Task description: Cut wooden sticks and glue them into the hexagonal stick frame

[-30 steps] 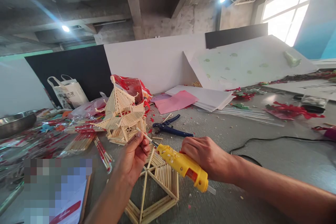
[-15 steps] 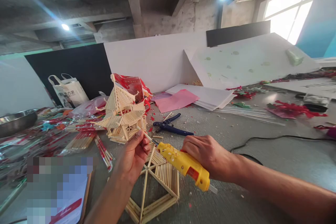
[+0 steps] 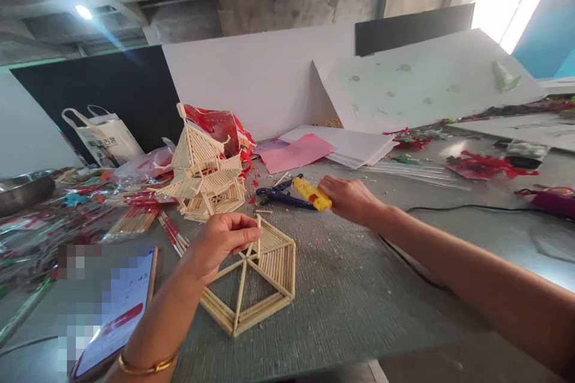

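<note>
Between its thumb and fingers, my left hand (image 3: 229,239) pinches a short wooden stick (image 3: 259,238), held upright above a flat frame of sticks (image 3: 265,314). That frame has spokes meeting at a hub, and parallel sticks fill some of its sections. My right hand (image 3: 350,196) is closed round a yellow glue gun (image 3: 312,192), farther back and to the right, beside the dark blue cutters (image 3: 285,196). A small pagoda-like stick model (image 3: 204,173) stands behind my left hand.
A tablet (image 3: 119,311) lies at the lower left, near plastic-wrapped stick bundles (image 3: 135,221) and a metal bowl (image 3: 27,190). Pink paper (image 3: 296,152) and white boards (image 3: 350,143) lie behind. A black cable (image 3: 467,209) runs across the right side.
My right hand has moved the glue gun back, away from my left hand. The stick in my left hand has turned from slanting to upright. The camera view has tilted down.
</note>
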`<state>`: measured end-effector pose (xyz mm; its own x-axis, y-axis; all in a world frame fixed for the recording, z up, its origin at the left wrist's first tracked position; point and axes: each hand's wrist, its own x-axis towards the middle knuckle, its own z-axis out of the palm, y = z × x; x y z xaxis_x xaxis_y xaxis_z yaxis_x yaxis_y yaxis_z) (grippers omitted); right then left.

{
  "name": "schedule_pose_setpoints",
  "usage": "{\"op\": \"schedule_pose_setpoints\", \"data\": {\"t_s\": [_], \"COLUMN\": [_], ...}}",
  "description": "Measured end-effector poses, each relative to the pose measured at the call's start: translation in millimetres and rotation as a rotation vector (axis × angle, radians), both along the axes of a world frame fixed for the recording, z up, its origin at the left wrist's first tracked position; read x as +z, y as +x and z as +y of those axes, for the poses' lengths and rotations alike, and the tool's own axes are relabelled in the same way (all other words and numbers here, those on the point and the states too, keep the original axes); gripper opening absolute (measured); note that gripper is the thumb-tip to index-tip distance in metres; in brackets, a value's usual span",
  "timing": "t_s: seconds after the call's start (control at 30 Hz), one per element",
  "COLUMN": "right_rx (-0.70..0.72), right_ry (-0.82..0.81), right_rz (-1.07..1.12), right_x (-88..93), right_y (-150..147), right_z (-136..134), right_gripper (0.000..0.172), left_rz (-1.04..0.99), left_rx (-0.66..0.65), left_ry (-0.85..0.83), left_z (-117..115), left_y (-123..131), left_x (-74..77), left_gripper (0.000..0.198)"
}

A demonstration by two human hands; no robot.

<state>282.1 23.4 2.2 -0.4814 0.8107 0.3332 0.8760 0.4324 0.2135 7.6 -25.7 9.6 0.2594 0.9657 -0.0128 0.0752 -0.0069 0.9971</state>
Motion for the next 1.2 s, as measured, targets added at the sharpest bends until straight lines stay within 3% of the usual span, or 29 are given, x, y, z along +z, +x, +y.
{"op": "schedule_pose_setpoints", "data": {"t_s": [0.13,0.27,0.4,0.9,1.2], "right_rx": [-0.105,-0.105,-0.088,0.011,-0.041], "right_ry": [-0.095,-0.149,-0.164,-0.137,-0.187], "right_rz": [-0.045,-0.033,-0.031,0.002,0.002], "right_x": [-5.7,-13.8,-18.0,-20.7,-17.1], "right_y": [20.0,26.0,26.1,27.9,24.4], "right_z": [21.2,29.3,31.5,32.5,30.7], "right_gripper": [0.021,0.027,0.027,0.028,0.025], "left_rz": [0.517,0.665,0.762,0.682,0.71], "left_rx": [-0.227,-0.371,-0.423,-0.449,-0.45], "left_ry": [0.115,0.158,0.166,0.171,0.199], "left_z": [-7.1,-12.1,-15.2,-12.7,-17.6], "left_y": [-8.3,-9.8,-6.7,-9.0,-4.1], "left_x": [2.0,-2.2,-3.4,-12.8,-11.3], "left_gripper": [0.008,0.007,0.008,0.01,0.015]}}
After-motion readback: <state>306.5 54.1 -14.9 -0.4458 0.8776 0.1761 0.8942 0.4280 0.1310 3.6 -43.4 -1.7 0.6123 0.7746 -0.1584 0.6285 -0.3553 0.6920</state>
